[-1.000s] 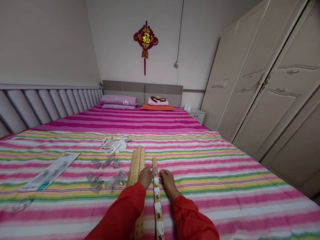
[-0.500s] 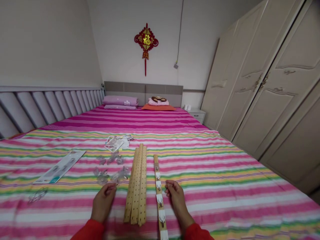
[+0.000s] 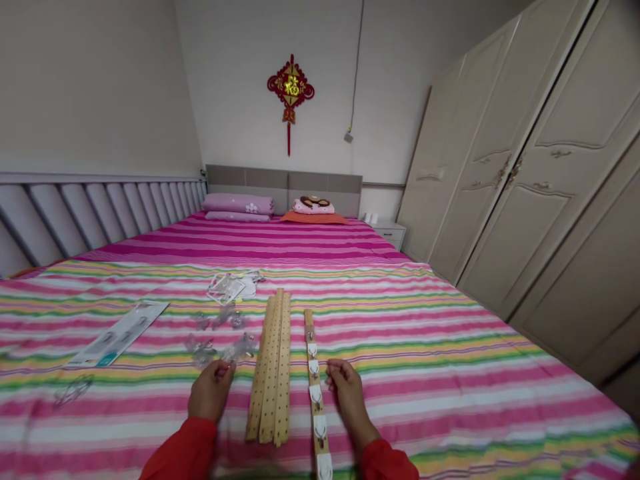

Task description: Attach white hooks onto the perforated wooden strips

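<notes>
My left hand [image 3: 211, 390] is closed in a pinch at the near edge of a loose group of clear plastic hooks [image 3: 236, 320]; what is between its fingertips is too small to make out. To its right, several pale wooden strips with rows of holes [image 3: 269, 373] lie side by side. Farther right, a single wooden strip [image 3: 308, 319] bears a line of white hooks [image 3: 319, 427], with a clear one near its far end. My right hand [image 3: 347, 395] hovers just right of that strip, fingers curled together; I cannot see anything in them for certain.
Behind the clear hooks lies a pile of packaging [image 3: 235, 287]. A hook card [image 3: 117, 335] and a thin wire-like bundle [image 3: 73, 390] lie at left. Striped cloth [image 3: 425, 400] covers the bed; a padded rail [image 3: 100, 210] runs along its left side, a wardrobe [image 3: 530, 220] stands right.
The whole view has shifted slightly. My left hand is a little closer to the clear hooks. My right hand stays beside the strip with white hooks.
</notes>
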`<state>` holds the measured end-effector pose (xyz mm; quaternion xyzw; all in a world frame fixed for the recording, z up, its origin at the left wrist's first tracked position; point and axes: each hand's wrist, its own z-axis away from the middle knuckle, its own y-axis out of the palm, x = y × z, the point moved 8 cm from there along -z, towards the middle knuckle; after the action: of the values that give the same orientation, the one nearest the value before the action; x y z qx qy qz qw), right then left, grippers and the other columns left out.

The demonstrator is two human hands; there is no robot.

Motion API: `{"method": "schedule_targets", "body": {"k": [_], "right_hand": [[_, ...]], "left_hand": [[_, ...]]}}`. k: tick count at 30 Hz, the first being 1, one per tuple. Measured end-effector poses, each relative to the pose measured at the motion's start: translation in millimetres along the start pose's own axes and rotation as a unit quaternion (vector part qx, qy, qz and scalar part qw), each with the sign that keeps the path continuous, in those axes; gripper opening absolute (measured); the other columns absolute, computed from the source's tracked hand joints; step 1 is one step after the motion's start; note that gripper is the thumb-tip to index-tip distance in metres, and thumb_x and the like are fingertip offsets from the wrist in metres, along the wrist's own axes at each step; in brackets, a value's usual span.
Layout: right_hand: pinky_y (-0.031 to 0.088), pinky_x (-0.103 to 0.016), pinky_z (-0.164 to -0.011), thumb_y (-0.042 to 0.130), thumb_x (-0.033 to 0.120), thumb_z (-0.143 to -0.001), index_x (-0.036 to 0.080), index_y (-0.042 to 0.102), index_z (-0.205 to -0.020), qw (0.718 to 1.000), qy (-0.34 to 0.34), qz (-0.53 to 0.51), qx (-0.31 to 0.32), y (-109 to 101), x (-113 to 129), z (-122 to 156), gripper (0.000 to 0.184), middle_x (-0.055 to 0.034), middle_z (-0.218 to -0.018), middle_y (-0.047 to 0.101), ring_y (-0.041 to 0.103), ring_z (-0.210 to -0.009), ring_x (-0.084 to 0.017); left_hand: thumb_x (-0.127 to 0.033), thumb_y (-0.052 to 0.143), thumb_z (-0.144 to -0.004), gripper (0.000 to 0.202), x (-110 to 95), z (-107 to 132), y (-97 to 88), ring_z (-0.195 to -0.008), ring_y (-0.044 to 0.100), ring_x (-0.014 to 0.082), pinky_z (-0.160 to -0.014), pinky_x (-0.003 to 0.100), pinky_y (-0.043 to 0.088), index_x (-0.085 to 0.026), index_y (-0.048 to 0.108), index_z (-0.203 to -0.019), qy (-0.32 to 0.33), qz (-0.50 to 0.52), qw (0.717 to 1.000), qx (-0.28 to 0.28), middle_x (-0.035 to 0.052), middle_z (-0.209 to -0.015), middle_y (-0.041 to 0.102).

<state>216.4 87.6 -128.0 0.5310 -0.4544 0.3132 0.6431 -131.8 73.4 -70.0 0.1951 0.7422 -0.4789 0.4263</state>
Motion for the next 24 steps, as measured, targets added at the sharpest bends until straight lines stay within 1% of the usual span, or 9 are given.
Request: {"method": "schedule_targets", "body": {"k": [3,6,7,9,12,16,20,22,24], "right_hand": [[0.035,-0.022,-0.042,0.073,0.032,-0.059,0.016,0.067,-0.073,1.0,0.0,0.003,0.003,0,-1,0,0.023,0.0019,-0.057,0.061,0.051,-0.044,-0.011],[0.036,-0.022,-0.042,0.072,0.031,-0.06,0.016,0.067,-0.075,1.0,0.0,-0.001,0.006,0,-1,1,0.021,0.0021,-0.058,0.061,0.051,-0.045,-0.011],[0.036,-0.021,-0.042,0.072,0.03,-0.061,0.016,0.067,-0.075,1.0,0.001,-0.001,0.007,0,-1,1,0.021,0.0023,-0.058,0.06,0.051,-0.045,-0.011],[0.035,-0.021,-0.042,0.071,0.029,-0.06,0.016,0.067,-0.075,1.0,0.002,-0.002,0.006,0,0,1,0.02,0.0025,-0.057,0.06,0.051,-0.045,-0.01],[0.035,-0.021,-0.042,0.071,0.029,-0.06,0.016,0.067,-0.074,1.0,0.003,-0.001,0.004,0,0,1,0.02,0.0026,-0.056,0.06,0.05,-0.045,-0.01],[0.035,-0.021,-0.042,0.072,0.029,-0.059,0.016,0.066,-0.073,1.0,0.008,-0.006,0.005,1,0,1,0.02,0.003,-0.055,0.059,0.05,-0.044,-0.01],[0.035,-0.021,-0.042,0.072,0.029,-0.059,0.016,0.066,-0.073,1.0,0.009,-0.012,0.005,1,0,2,0.021,0.0033,-0.054,0.059,0.049,-0.044,-0.01],[0.035,-0.021,-0.042,0.073,0.03,-0.059,0.016,0.067,-0.073,1.0,0.007,-0.013,0.008,2,1,2,0.021,0.003,-0.054,0.06,0.05,-0.043,-0.01],[0.035,-0.021,-0.042,0.073,0.03,-0.059,0.016,0.067,-0.073,1.0,0.01,-0.015,0.011,2,3,2,0.021,0.0027,-0.053,0.06,0.05,-0.043,-0.01]], "left_hand": [[-0.049,0.065,-0.056,0.031,7,-3,-8.3,-0.061,0.057,0.0184,-0.059,0.027,0.043,-0.019,0.061,-0.062,-0.034,0.089,0.995,-0.005,0.0001,-0.059,0.062],[-0.04,0.071,-0.054,0.027,16,-8,-14.5,-0.062,0.056,0.0155,-0.056,0.024,0.044,-0.016,0.065,-0.066,-0.102,0.2,0.974,-0.008,0.0003,-0.062,0.063],[-0.035,0.072,-0.055,0.024,19,-9,-14.9,-0.06,0.056,0.0137,-0.053,0.022,0.043,-0.015,0.065,-0.068,-0.135,0.239,0.962,-0.006,-0.0001,-0.062,0.063],[-0.023,0.072,-0.058,0.016,21,-9,-12.8,-0.058,0.056,0.0099,-0.048,0.017,0.041,-0.015,0.066,-0.071,-0.2,0.325,0.924,0.004,-0.0013,-0.064,0.063],[-0.01,0.065,-0.067,0.01,14,-9,-8.2,-0.062,0.062,0.0073,-0.052,0.013,0.047,-0.016,0.065,-0.075,-0.252,0.433,0.865,0.025,-0.0005,-0.074,0.068],[-0.003,0.053,-0.076,0.016,1,-8,-4.6,-0.075,0.069,0.0125,-0.063,0.02,0.056,-0.014,0.065,-0.078,-0.26,0.497,0.825,0.06,0.0056,-0.085,0.071],[-0.001,0.047,-0.078,0.021,-5,0,-4.1,-0.076,0.07,0.0145,-0.066,0.023,0.058,-0.014,0.061,-0.069,-0.286,0.524,0.8,0.054,0.0058,-0.078,0.072],[-0.003,0.049,-0.076,0.019,-17,8,-1.9,-0.084,0.07,0.0158,-0.072,0.025,0.058,-0.015,0.058,-0.064,-0.276,0.539,0.792,0.078,0.0063,-0.08,0.072],[-0.005,0.055,-0.073,0.015,-35,17,1.0,-0.096,0.067,0.0185,-0.082,0.028,0.056,-0.015,0.057,-0.062,-0.244,0.545,0.793,0.119,0.0073,-0.091,0.073]]}}
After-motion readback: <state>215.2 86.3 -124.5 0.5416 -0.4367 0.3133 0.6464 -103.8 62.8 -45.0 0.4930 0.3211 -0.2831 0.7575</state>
